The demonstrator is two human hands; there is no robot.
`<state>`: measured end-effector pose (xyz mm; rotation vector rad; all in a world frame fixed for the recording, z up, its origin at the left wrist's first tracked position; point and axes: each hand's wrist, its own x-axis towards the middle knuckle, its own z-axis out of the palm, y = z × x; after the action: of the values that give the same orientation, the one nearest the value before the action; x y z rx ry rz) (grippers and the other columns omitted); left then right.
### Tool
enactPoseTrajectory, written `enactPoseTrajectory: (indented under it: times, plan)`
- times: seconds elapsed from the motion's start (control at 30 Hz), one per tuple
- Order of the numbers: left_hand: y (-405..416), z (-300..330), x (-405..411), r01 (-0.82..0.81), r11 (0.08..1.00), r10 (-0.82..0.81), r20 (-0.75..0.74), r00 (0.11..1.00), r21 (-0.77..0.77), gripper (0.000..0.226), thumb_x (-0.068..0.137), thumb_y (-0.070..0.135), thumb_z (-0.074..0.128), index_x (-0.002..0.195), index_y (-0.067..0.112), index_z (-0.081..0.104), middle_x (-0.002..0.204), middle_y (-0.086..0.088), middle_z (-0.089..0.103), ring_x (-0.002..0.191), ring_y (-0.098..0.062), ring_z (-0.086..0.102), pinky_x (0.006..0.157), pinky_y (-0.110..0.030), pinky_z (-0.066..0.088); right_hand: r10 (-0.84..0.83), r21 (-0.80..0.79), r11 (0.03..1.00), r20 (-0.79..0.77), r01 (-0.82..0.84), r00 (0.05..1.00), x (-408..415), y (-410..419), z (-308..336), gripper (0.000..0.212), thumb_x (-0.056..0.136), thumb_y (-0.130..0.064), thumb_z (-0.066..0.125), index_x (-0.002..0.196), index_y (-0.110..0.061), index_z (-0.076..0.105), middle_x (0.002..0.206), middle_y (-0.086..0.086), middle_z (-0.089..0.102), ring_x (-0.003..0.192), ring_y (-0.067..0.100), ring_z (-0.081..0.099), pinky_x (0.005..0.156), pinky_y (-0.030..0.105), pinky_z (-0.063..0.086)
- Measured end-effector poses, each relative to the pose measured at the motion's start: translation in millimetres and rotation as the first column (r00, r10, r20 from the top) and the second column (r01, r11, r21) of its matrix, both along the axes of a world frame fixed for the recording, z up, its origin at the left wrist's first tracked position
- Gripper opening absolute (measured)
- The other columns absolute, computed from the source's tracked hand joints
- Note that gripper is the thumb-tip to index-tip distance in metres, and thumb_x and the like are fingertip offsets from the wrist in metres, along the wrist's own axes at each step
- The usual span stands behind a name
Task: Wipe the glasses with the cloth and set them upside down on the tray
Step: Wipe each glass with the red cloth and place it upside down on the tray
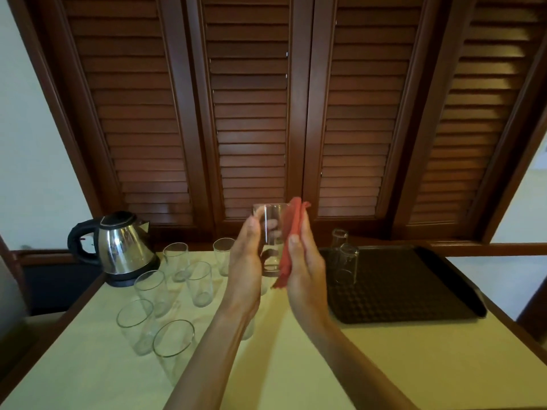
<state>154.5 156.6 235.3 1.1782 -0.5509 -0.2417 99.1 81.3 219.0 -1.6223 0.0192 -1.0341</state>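
I see the left hand (247,258) gripping a glass (270,238) (raised above the table (296,365)). The right hand (306,270) presses a red cloth (291,241) against it, fingers straight.

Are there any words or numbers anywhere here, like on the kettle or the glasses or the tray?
No text can be read anywhere in this picture.
Kettle: shiny metal with only reflections, no label visible.
Held glass and red cloth: plain, no print.
Tray: a dotted pattern, no words.
Glasses on the table: clear and unmarked.
Shutters: bare wood slats.
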Motion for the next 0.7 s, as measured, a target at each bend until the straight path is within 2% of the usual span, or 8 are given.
enactPoseTrajectory:
  times: [0.07, 0.13, 0.2, 0.3, 0.47, 0.53, 0.6, 0.7]
  plan:
    - [-1, -4, -2, 0.014, 1.0, -0.013, -0.057, 0.998, 0.026, 0.054, 0.108, 0.057, 0.027, 0.121, 0.038, 0.076, 0.122, -0.001, 0.077, 0.12, -0.018, 0.069, 0.103, -0.045, 0.053, -0.049, -0.051, 0.997, 0.025, 0.05, 0.998, 2, -3, 8, 0.053, 0.105, -0.037, 0.039, 0.155, -0.039, 0.021, 0.165, -0.015, 0.027, 0.151, 0.013, 0.03, 0.122, 0.044, 0.032]
    - [1, 1, -1, 0.024, 1.0, -0.023, -0.064, 0.998, 0.019, 0.059, 0.103, 0.067, 0.032, 0.127, 0.032, 0.073, 0.126, -0.001, 0.075, 0.124, -0.019, 0.067, 0.107, -0.049, 0.051, -0.054, -0.193, 0.979, 0.057, 0.064, 0.997, 0, 8, 2, 0.052, 0.107, -0.03, 0.037, 0.156, -0.034, 0.019, 0.166, -0.02, 0.018, 0.153, 0.008, 0.022, 0.123, 0.034, 0.029]
    - [1, 5, 0, -0.014, 1.0, 0.014, 0.023, 1.0, 0.013, 0.058, 0.099, 0.067, 0.046, 0.132, 0.024, 0.066, 0.124, 0.002, 0.073, 0.12, -0.018, 0.068, 0.101, -0.045, 0.054, -0.02, -0.148, 0.989, 0.036, 0.025, 0.999, -4, 13, -9, 0.051, 0.108, -0.027, 0.035, 0.156, -0.033, 0.019, 0.162, -0.029, 0.024, 0.151, 0.001, 0.024, 0.121, 0.025, 0.027]
    - [2, 1, -3, -0.006, 1.0, 0.006, 0.039, 0.999, 0.003, 0.044, 0.098, 0.056, 0.058, 0.132, 0.03, 0.066, 0.125, -0.001, 0.073, 0.12, -0.023, 0.069, 0.097, -0.045, 0.058, 0.025, -0.009, 1.0, -0.006, -0.025, 1.0, -1, 5, 2, 0.051, 0.106, -0.031, 0.037, 0.155, -0.034, 0.025, 0.156, -0.022, 0.041, 0.146, 0.004, 0.036, 0.121, 0.035, 0.033]
    - [2, 6, 2, -0.016, 0.998, 0.02, 0.054, 0.998, -0.068, 0.04, 0.111, 0.039, 0.041, 0.131, 0.019, 0.07, 0.125, -0.011, 0.073, 0.121, -0.029, 0.068, 0.103, -0.048, 0.054, -0.053, -0.269, 0.961, 0.034, 0.06, 0.998, -2, 11, 0, 0.053, 0.109, -0.022, 0.036, 0.159, -0.018, 0.02, 0.167, -0.014, 0.018, 0.154, 0.006, 0.017, 0.124, 0.03, 0.025]
    - [2, 8, 2, -0.037, 0.998, 0.041, 0.07, 0.997, -0.059, 0.039, 0.111, 0.037, 0.039, 0.131, 0.024, 0.069, 0.121, -0.009, 0.076, 0.117, -0.026, 0.071, 0.101, -0.043, 0.056, 0.025, -0.122, 0.992, 0.018, -0.022, 1.0, -3, 9, -5, 0.052, 0.11, -0.022, 0.036, 0.159, -0.024, 0.019, 0.157, -0.028, 0.034, 0.148, 0.009, 0.033, 0.117, 0.033, 0.038]
    - [0, 0, -1, -0.019, 1.0, 0.019, 0.065, 0.998, -0.002, 0.041, 0.112, 0.04, 0.035, 0.135, 0.028, 0.066, 0.122, -0.006, 0.076, 0.118, -0.023, 0.071, 0.093, -0.037, 0.061, 0.025, 0.007, 1.0, -0.017, -0.024, 1.0, 1, 1, 2, 0.053, 0.108, -0.033, 0.039, 0.159, -0.032, 0.021, 0.153, -0.02, 0.045, 0.141, 0.018, 0.045, 0.113, 0.046, 0.043]
    - [-1, 0, -2, 0.031, 0.999, -0.03, -0.029, 0.999, 0.031, 0.049, 0.111, 0.049, 0.031, 0.139, 0.026, 0.064, 0.127, -0.004, 0.075, 0.123, -0.024, 0.069, 0.092, -0.036, 0.06, -0.059, -0.112, 0.992, -0.014, 0.057, 0.998, 2, 5, 10, 0.056, 0.105, -0.038, 0.037, 0.158, -0.034, 0.019, 0.167, -0.017, 0.019, 0.154, 0.012, 0.02, 0.125, 0.043, 0.025]
